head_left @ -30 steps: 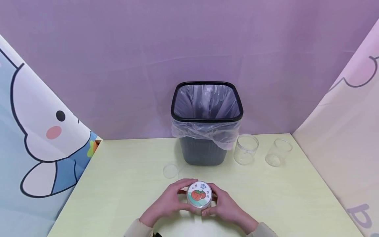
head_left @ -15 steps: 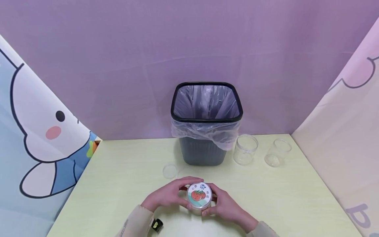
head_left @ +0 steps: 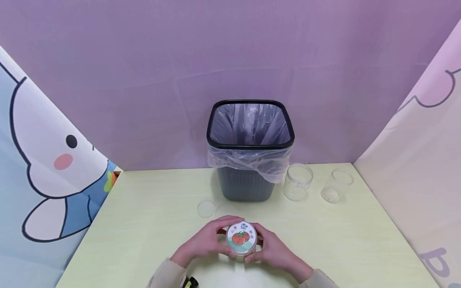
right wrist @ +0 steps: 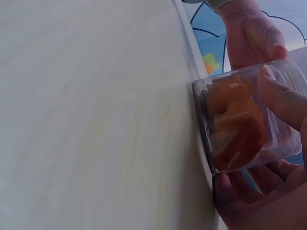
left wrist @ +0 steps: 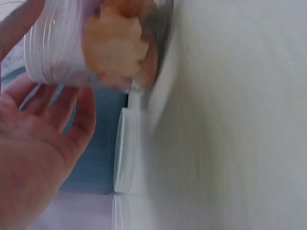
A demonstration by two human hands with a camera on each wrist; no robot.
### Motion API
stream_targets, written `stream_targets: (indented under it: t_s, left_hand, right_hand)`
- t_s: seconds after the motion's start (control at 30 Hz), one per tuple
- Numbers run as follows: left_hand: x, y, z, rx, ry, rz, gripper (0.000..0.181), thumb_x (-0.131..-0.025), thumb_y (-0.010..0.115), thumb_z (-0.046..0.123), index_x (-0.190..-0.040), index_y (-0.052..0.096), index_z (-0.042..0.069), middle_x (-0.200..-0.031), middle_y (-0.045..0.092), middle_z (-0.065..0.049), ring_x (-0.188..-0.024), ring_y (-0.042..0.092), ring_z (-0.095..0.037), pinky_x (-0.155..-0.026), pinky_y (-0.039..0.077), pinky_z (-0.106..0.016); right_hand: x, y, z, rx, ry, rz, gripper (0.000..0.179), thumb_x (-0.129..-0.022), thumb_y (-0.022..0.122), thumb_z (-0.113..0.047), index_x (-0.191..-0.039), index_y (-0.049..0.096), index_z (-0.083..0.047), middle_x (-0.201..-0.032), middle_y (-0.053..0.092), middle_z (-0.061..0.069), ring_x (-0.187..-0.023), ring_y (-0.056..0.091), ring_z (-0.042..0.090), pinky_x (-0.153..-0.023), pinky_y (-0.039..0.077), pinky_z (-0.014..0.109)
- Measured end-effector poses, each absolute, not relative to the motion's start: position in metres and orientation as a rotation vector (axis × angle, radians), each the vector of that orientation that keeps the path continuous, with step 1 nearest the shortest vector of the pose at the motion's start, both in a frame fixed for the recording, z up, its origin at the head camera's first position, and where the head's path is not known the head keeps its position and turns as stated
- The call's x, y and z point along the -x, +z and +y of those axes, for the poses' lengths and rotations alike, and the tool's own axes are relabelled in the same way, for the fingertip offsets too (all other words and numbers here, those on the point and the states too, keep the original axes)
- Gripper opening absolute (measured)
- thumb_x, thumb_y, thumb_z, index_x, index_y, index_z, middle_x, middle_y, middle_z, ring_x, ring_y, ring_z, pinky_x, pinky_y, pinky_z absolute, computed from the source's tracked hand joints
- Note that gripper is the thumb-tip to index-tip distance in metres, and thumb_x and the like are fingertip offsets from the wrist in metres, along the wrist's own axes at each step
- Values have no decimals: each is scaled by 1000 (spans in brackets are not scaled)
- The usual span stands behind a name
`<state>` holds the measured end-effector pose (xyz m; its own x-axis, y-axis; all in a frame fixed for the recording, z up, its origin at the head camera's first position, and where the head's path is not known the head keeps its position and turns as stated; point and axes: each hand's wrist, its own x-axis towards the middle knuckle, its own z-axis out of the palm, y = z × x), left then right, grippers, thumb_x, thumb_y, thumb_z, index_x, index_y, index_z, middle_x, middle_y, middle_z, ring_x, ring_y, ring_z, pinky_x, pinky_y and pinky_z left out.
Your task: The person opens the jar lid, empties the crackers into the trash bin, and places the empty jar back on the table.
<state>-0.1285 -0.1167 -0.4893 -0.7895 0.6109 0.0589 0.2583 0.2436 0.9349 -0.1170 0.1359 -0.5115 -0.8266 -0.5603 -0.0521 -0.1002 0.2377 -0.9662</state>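
A clear plastic jar (head_left: 241, 239) stands at the front middle of the table in the head view, its top bearing a white and green label with red tomatoes. Through its wall, in the right wrist view, orange-brown chunks (right wrist: 235, 120) show near the base. My left hand (head_left: 205, 241) grips it from the left, high up by the ridged lid end, thumb in front and fingers behind. From the other side my right hand (head_left: 275, 249) holds the body, thumb and fingers on opposite walls. The jar's base sits at the tabletop in the right wrist view.
Behind the jar stands a grey bin (head_left: 248, 184) with a black rim and a plastic liner. Two uncovered clear jars, one wider (head_left: 298, 186) and one slimmer (head_left: 334, 192), are to its right. Clear round lids (head_left: 206, 209) lie in front of the bin. Purple cloth (head_left: 162, 100) hangs behind.
My left hand turned at the wrist, its fingers reaching further round the lid half a second ago, and has since swung back. The right hand stays in place; the jar shifts only slightly.
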Motion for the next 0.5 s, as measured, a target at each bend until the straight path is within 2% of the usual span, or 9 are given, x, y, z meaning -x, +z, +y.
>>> stream_targets:
  t_s: [0.13, 0.33, 0.5]
  left_hand:
    - [118, -488, -111, -776, 1611, 2285, 85, -68, 92, 22, -144, 53, 16, -144, 50, 5, -129, 48, -20, -94, 50, -37]
    - [103, -489, -99, -687, 1636, 2463, 87, -66, 94, 30, -141, 55, 13, -138, 50, 3, -122, 51, -19, -94, 50, -35]
    - [95, -489, -91, -620, 1648, 2554, 90, -63, 95, 31, -140, 54, 8, -134, 49, 3, -118, 52, -20, -96, 49, -37]
  right_hand:
    - [117, -510, 136, 607, -1621, 2125, 83, -70, 91, -17, -141, 49, -11, -132, 58, 3, -120, 57, 26, -97, 46, 27]
    - [116, -509, 135, 609, -1629, 2110, 82, -70, 91, -19, -140, 49, -13, -131, 58, 2, -118, 58, 24, -95, 47, 27]
    - [116, -508, 135, 611, -1647, 2095, 83, -70, 91, -16, -141, 49, -11, -132, 58, 4, -119, 58, 25, -96, 46, 27]
